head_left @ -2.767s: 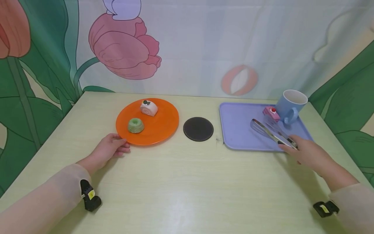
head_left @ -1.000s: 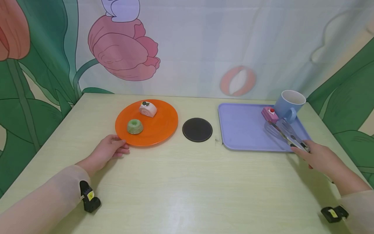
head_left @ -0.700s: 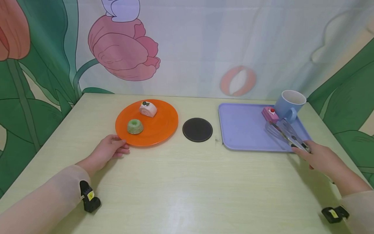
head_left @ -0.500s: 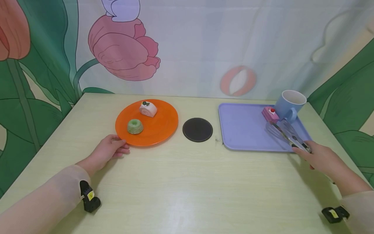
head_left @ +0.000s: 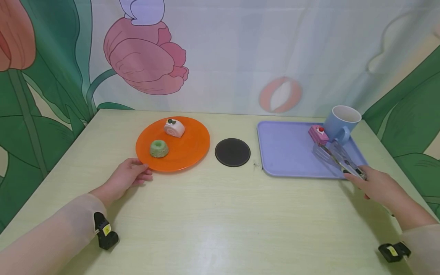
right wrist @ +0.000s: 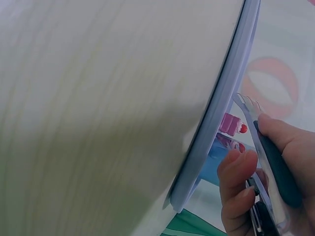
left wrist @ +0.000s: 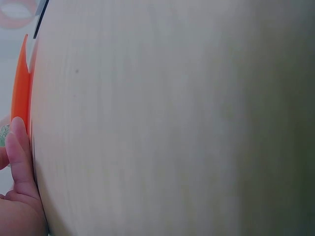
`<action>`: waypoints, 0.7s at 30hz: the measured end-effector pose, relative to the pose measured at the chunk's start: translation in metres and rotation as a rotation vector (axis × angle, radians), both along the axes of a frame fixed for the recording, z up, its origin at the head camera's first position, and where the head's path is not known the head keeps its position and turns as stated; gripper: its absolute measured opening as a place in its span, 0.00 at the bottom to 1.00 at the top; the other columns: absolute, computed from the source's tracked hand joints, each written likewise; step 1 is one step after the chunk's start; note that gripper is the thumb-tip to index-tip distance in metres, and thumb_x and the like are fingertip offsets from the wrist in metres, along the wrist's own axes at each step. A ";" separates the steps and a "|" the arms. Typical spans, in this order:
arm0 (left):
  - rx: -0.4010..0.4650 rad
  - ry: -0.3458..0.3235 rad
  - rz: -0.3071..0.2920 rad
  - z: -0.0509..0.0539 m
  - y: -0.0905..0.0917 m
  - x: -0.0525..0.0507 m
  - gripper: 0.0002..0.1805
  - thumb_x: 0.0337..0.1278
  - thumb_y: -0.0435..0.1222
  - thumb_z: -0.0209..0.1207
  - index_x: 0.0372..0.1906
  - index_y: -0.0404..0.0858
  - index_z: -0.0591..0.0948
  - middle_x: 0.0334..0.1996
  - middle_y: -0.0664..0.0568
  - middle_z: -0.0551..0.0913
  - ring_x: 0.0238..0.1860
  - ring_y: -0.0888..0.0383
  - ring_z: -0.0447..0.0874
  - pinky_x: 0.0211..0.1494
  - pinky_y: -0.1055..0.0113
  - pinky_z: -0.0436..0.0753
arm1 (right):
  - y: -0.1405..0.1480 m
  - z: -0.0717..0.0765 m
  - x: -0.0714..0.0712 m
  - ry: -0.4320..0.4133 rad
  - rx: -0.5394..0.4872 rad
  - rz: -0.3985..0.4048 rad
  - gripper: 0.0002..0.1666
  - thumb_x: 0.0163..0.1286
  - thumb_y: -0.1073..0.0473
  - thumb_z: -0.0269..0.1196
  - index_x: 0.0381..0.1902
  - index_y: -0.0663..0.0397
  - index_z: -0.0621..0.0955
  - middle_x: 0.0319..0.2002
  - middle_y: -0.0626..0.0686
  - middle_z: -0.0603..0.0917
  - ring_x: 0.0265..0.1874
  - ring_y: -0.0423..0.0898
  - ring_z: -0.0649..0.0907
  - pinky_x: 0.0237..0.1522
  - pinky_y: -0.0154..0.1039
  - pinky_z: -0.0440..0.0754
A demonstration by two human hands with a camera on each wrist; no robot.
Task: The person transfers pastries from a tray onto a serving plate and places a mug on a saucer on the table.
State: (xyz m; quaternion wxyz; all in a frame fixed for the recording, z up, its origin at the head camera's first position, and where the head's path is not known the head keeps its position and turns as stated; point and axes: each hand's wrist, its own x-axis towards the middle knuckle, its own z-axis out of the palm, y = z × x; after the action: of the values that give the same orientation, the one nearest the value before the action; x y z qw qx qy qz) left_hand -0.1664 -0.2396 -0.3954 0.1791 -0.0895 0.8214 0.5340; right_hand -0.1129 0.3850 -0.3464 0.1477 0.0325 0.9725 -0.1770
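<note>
At the left of the table my left hand [head_left: 128, 175] pinches the near-left rim of an orange plate [head_left: 187, 152]; in the left wrist view its fingers [left wrist: 18, 157] lie along the rim. On the plate sit a green ring-shaped cake [head_left: 159, 148] and a pale pink roll cake [head_left: 174, 128]. My right hand [head_left: 376, 187] holds metal tongs [head_left: 343, 163] over the near-right part of a lavender tray [head_left: 285, 152]. The tongs are spread, their tips just in front of a pink cake slice [head_left: 318, 134] with a red topping. Whether they touch it I cannot tell.
A light blue mug [head_left: 338, 122] stands at the tray's far right corner, right beside the pink slice, its handle toward me. Between plate and tray lies a round black coaster [head_left: 232, 152]. A printed curtain [head_left: 223, 57] hangs behind the table.
Since the earliest frame the right hand and tongs have shifted right, toward the near side of the pink slice. Over the last second they barely move. The left hand stays at the plate.
</note>
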 end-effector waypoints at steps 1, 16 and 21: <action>0.000 -0.001 0.000 0.000 0.000 0.000 0.28 0.70 0.45 0.45 0.64 0.30 0.55 0.46 0.43 0.78 0.40 0.61 0.82 0.43 0.74 0.79 | 0.000 0.000 0.000 0.000 0.000 0.000 0.52 0.69 0.31 0.40 0.65 0.77 0.50 0.19 0.53 0.71 0.19 0.47 0.70 0.19 0.40 0.63; -0.001 -0.006 0.007 0.000 0.001 0.000 0.28 0.70 0.45 0.45 0.63 0.30 0.56 0.47 0.43 0.78 0.40 0.61 0.82 0.43 0.74 0.79 | 0.000 0.000 -0.002 0.005 0.045 0.014 0.52 0.70 0.32 0.40 0.65 0.77 0.50 0.22 0.54 0.74 0.21 0.48 0.74 0.24 0.41 0.67; 0.000 -0.008 0.005 0.000 0.000 0.000 0.28 0.70 0.45 0.45 0.63 0.30 0.56 0.47 0.43 0.78 0.40 0.61 0.82 0.43 0.74 0.79 | -0.001 0.000 -0.003 0.002 0.052 0.016 0.52 0.70 0.32 0.40 0.65 0.77 0.50 0.23 0.55 0.74 0.22 0.48 0.74 0.24 0.42 0.69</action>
State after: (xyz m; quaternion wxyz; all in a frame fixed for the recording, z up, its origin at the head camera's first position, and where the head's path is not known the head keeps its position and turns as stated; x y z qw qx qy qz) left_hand -0.1664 -0.2395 -0.3952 0.1809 -0.0936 0.8206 0.5340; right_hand -0.1156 0.3838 -0.3466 0.1470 0.0283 0.9772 -0.1504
